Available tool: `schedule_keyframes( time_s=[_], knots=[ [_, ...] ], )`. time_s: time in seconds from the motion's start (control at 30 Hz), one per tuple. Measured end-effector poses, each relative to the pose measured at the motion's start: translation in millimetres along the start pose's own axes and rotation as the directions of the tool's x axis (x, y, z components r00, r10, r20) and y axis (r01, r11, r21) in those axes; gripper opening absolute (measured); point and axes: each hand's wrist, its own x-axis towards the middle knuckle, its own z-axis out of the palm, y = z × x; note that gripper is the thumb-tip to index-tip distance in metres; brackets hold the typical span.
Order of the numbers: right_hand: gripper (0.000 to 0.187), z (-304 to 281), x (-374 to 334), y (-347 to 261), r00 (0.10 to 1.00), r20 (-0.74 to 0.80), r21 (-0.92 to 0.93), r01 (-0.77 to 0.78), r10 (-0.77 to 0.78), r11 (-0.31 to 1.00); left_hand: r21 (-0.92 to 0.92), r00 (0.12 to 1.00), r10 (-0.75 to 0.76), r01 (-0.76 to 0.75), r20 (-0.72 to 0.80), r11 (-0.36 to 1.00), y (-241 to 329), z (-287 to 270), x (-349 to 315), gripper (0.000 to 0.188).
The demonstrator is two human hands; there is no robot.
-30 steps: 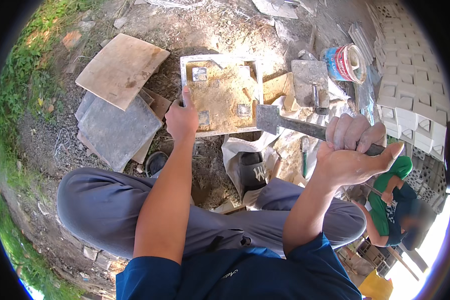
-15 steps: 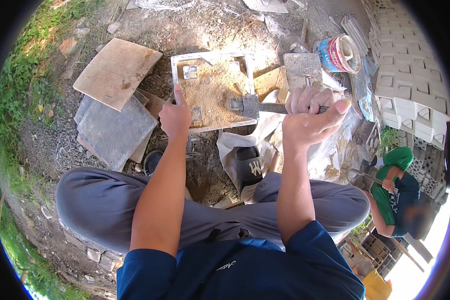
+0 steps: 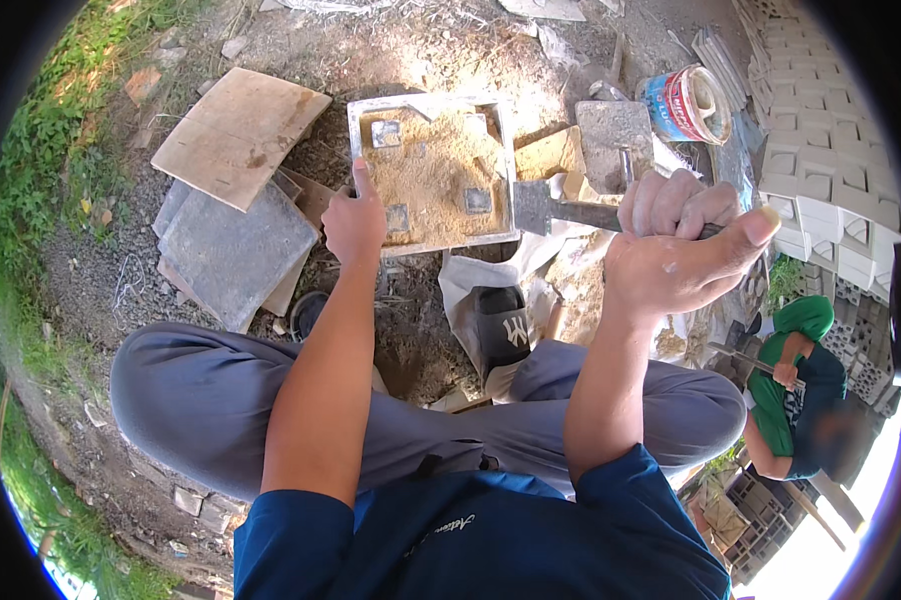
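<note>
A light-coloured rectangular mould frame (image 3: 355,128) lies in front of me, filled with damp-looking yellowish sand (image 3: 431,190). Small square dark inserts, such as the square insert (image 3: 478,201) at the lower right, show near its corners. My left hand (image 3: 355,222) grips the left side of the frame, thumb along the rim and fingers curled. In my right hand (image 3: 683,235), dusty and closed round the handle, is a scraper-like tool (image 3: 533,207) with a flat dark metal blade. Its blade is just right of the frame's right edge; in this view I cannot tell whether they touch.
Left of the frame lie a wooden board (image 3: 241,135) and stacked grey slabs (image 3: 236,250). A paint bucket (image 3: 676,105) and a grey plate (image 3: 616,130) are at the far right. Pale blocks (image 3: 821,150) are piled beyond; a person in green shorts (image 3: 796,385) sits nearby holding a tool.
My right hand has drawn the tool to the right, off the sand and past the frame's edge, uncovering the lower-right square insert. My left hand keeps its grip on the frame.
</note>
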Motion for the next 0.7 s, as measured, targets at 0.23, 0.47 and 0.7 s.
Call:
schedule_keyframes(
  time_s=[0.23, 0.47, 0.7],
  knots=[
    [0.050, 14.1, -13.3, 41.9, 0.997, -0.064, -0.060, 0.038, -0.042, 0.997, -0.010, 1.000, -0.017, 0.016, -0.016, 1.000, -3.8, 1.1, 1.6, 0.085],
    [0.043, 2.9, -21.9, 51.1, 0.989, -0.135, -0.003, -0.060, 0.059, 0.998, -0.019, 1.000, 0.017, -0.017, 0.014, 1.000, -0.4, 1.1, -2.5, 0.088],
    [0.046, 0.7, -11.2, 25.4, 0.986, 0.034, -0.106, 0.168, -0.165, 0.980, -0.002, 0.999, 0.014, -0.014, 0.048, 1.000, 8.0, -2.5, -7.2, 0.090]
  ],
)
